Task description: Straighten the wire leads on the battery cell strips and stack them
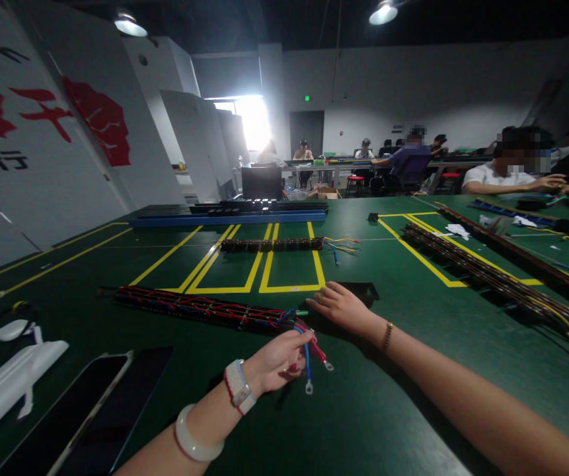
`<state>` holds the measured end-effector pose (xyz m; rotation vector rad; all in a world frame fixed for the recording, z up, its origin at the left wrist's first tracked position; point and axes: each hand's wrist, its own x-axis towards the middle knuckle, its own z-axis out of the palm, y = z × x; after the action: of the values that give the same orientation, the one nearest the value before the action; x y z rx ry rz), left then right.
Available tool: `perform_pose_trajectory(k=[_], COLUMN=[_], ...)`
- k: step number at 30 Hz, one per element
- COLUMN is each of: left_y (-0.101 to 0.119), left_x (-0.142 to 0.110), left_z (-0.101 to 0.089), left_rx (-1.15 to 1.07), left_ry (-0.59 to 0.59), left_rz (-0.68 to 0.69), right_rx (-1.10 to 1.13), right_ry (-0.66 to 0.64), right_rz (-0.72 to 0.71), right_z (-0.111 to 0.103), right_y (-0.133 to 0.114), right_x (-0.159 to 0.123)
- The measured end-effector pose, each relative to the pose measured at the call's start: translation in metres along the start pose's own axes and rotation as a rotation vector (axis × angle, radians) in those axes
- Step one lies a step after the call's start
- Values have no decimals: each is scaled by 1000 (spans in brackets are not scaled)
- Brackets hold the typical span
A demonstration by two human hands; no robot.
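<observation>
My left hand (280, 362) is closed around the wires at the right end of a long wire harness assembly (199, 307). Out of its grip stick a red cable (318, 350) and a blue cable (307, 360), both tipped with metal ring terminals. The assembly is a dark strip with red and blue wires along it, lying on the green table. A small green connector (303, 313) sits by its end. My right hand (346, 309) is low over the table with fingers stretched left, near that connector. Partly behind it is a black plastic piece (367, 291); whether they touch is unclear.
A shorter strip with loose wires (271, 244) lies beyond, within yellow tape lines. Blue and black rails (229, 218) run along the far edge. Long wired strips (482, 271) lie at right, where a co-worker (507, 172) sits. Dark flat panels (86, 410) and white parts (11, 390) are at left.
</observation>
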<state>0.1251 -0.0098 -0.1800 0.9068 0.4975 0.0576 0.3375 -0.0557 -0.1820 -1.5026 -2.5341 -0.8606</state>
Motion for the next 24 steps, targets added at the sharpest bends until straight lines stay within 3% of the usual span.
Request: perform_pose_trajectory(k=[5, 10, 12, 15, 19, 21, 24], left_y=[0, -1, -2, -3, 1, 2, 0], left_x=[-1, 0, 1, 1, -3, -4, -2], left_z=[1, 2, 1, 4, 11, 11, 8], left_rx=[-39, -102, -114, -50, 71, 115, 137], left_ry=[32, -20, -7, 97, 201, 210, 188], left_rz=[-19, -28, -12, 66, 66, 63, 85], right_rx=[246, 488, 591, 742, 833, 776, 492], right_ry=[142, 201, 225, 225, 51, -59, -208], right_rz=[-87, -154, -47, 243, 600, 617, 593], right_z=[-15, -22, -21, -20, -32, -44, -59], right_y=[-13, -25, -27, -28, -23, -21, -23], right_x=[-20, -20, -17, -8, 19, 41, 77])
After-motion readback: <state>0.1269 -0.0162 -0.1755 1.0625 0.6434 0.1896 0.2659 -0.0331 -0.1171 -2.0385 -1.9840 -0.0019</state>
